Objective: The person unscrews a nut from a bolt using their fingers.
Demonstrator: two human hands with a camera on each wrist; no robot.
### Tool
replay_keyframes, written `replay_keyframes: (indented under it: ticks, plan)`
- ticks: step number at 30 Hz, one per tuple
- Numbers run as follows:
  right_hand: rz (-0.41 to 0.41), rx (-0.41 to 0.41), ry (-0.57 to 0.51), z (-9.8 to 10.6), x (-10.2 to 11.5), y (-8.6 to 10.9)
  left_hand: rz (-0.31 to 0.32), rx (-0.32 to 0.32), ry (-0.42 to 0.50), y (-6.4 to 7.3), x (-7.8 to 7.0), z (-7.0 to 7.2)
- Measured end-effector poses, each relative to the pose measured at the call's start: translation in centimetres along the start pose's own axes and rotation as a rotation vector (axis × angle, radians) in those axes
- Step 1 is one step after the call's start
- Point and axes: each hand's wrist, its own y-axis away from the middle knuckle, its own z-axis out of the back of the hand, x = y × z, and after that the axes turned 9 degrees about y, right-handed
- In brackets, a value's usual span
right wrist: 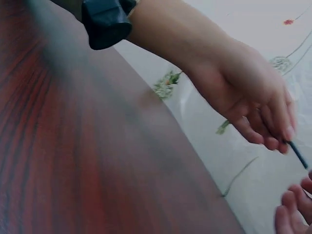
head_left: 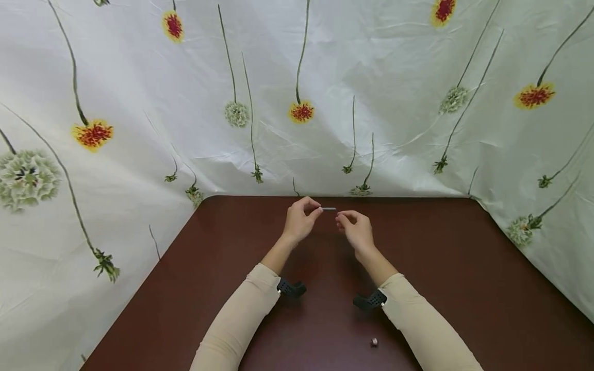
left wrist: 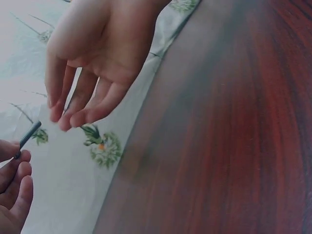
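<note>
Over the far part of the table, my left hand pinches a thin dark grey bolt between thumb and fingertips. It points right, and its shaft looks ridged in the left wrist view. My right hand is just to the right of the bolt's free end, a small gap away. Its fingers hang loosely bent, and no object shows between them. In the right wrist view the bolt reaches from the left hand towards the right fingertips.
A small metallic piece lies near the front of the dark red-brown table, left of the right forearm. Behind and beside the table hangs a white flower-printed cloth. Both wrists wear dark straps.
</note>
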Motion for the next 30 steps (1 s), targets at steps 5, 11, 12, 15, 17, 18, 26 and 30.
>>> replay_keyframes:
  ticks: [5,11,12,15,17,18,26,30]
  plan:
    - [0.09,0.104,0.052,2.5,2.5,-0.6,0.012,-0.027,0.037,-1.0,-0.8,1.2]
    - [0.141,0.084,0.073,6.1,4.5,-1.0,0.027,-0.031,0.083,-1.3,-1.4,1.8]
    - [0.145,0.073,0.07,6.8,4.8,-1.2,0.03,-0.026,0.09,-1.4,-1.5,1.8]
    - [0.181,0.043,0.058,8.9,6.1,-1.1,0.034,-0.019,0.111,-1.5,-1.5,1.6]
    - [0.236,0.044,0.066,9.8,7.8,-0.8,0.032,-0.038,0.115,-1.5,-1.6,2.5]
    - [0.269,0.053,0.082,10.3,8.5,-0.5,0.031,-0.043,0.121,-1.5,-1.7,2.9]
    - [0.436,0.226,0.537,14.9,10.5,3.9,0.027,0.001,0.137,-1.4,-2.0,3.8]
    - [0.489,0.237,0.648,15.7,9.9,4.5,0.076,0.037,0.095,-1.0,-1.6,3.7]
